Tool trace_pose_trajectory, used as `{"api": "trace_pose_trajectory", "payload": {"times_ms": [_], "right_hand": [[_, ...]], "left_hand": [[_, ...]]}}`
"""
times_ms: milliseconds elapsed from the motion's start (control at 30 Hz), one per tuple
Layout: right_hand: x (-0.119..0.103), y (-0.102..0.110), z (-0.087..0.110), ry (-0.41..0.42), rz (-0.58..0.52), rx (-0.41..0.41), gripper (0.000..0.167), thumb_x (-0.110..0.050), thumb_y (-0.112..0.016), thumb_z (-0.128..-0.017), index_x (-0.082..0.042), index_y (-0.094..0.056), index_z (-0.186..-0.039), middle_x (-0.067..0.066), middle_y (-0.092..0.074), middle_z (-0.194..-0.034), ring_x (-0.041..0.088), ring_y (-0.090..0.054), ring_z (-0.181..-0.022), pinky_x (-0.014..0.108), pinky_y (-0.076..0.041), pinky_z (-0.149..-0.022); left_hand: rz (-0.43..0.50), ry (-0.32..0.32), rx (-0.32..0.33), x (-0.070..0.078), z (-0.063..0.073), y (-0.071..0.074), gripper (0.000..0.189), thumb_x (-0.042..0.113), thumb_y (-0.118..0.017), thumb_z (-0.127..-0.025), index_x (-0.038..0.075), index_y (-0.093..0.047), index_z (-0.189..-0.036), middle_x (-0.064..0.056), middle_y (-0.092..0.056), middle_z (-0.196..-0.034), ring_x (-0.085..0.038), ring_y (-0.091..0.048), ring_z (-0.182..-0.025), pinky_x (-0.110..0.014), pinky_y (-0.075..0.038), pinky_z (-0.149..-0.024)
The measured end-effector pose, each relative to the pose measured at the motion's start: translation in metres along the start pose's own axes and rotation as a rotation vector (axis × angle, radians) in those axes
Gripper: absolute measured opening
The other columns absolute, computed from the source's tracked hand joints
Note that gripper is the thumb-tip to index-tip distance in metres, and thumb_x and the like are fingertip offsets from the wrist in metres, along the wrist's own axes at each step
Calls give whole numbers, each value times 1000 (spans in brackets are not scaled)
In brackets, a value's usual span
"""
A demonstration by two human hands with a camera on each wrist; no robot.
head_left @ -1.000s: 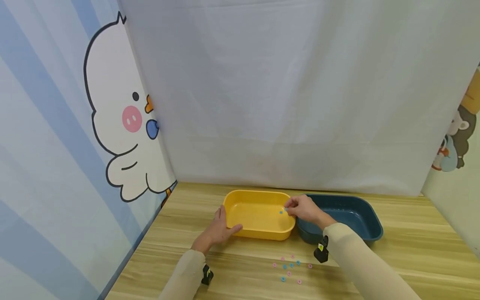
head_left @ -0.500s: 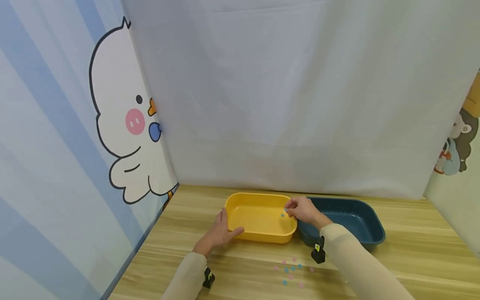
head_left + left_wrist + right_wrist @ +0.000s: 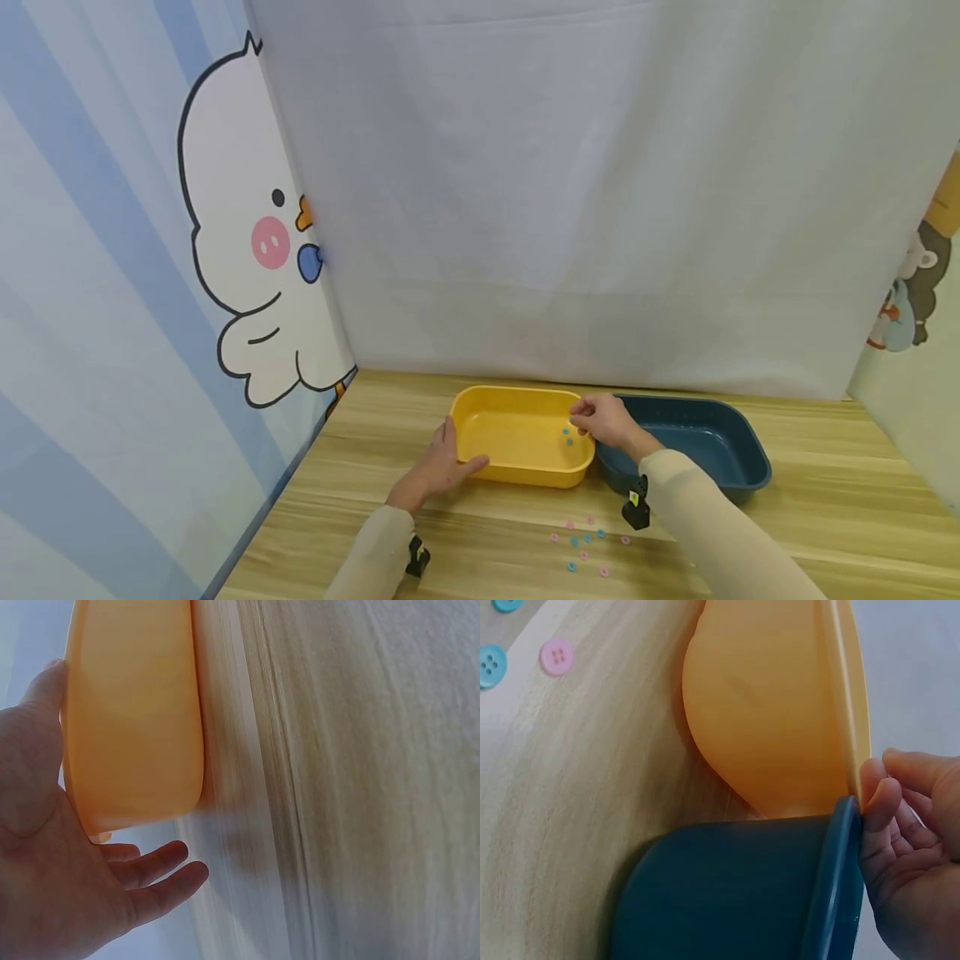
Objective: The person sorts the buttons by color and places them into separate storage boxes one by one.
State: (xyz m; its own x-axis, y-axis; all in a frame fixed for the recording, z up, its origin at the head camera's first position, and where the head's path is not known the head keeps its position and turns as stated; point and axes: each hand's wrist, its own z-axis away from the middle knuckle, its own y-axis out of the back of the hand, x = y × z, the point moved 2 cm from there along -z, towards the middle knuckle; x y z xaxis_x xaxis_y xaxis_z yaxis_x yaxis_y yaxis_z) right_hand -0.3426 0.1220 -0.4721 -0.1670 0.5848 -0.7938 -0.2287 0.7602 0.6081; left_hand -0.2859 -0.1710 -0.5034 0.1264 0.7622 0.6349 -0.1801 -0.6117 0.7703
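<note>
At the left front corner of the yellow tub [image 3: 517,476], my left hand [image 3: 440,464] rests with its thumb along the rim and its other fingers spread loosely beside the wall. My right hand [image 3: 609,421] hovers over that tub's right end, thumb and fingertips bent close together; no button shows between them in the right wrist view. Two small blue buttons, one [image 3: 566,431] just behind the other [image 3: 569,442], lie inside the tub below these fingertips. The dark blue tub [image 3: 727,892] stands against the yellow one, partly behind my right wrist.
Several loose buttons lie on the wooden table in front of the tubs, among them a pink button [image 3: 557,656] and a blue button [image 3: 490,666]. A white cloth [image 3: 525,208] hangs behind the table, and a patterned curtain [image 3: 112,292] closes off the left side.
A blue button that was at my right fingertips has dropped into the yellow tub beside the other one. My right fingers have loosened slightly; my left hand keeps its place on the tub.
</note>
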Motion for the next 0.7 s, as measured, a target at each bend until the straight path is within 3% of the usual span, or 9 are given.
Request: {"api": "trace_pose_trajectory", "payload": {"times_ms": [300, 467, 700], "right_hand": [[-4, 4, 9, 49, 5, 7, 19, -7, -59, -93, 7, -64, -106, 18, -66, -87, 31, -63, -76, 31, -51, -59], [-10, 10, 18, 59, 2, -12, 15, -9, -59, -93, 1, -65, -103, 14, -65, -86, 30, -62, -77, 32, -52, -62], [-17, 20, 35, 130, 59, -49, 8, -11, -59, -93, -7, -66, -96, 2, -62, -78, 18, -58, -69, 30, -50, -62]], "left_hand": [[-4, 6, -2, -1, -1, 0, 102, 51, -59, -89, -8, 1, -147, -32, -9, -150, -46, -25, -133, -52, -27, -106], [-1, 4, -2, -1, -1, -1, 102, 50, -59, -89, -9, 1, -147, -32, -9, -150, -46, -25, -133, -53, -26, -106], [-21, 14, 1, -2, -1, -1, 101, 50, -58, -90, -9, 0, -147, -32, -9, -150, -46, -26, -133, -52, -26, -106]]}}
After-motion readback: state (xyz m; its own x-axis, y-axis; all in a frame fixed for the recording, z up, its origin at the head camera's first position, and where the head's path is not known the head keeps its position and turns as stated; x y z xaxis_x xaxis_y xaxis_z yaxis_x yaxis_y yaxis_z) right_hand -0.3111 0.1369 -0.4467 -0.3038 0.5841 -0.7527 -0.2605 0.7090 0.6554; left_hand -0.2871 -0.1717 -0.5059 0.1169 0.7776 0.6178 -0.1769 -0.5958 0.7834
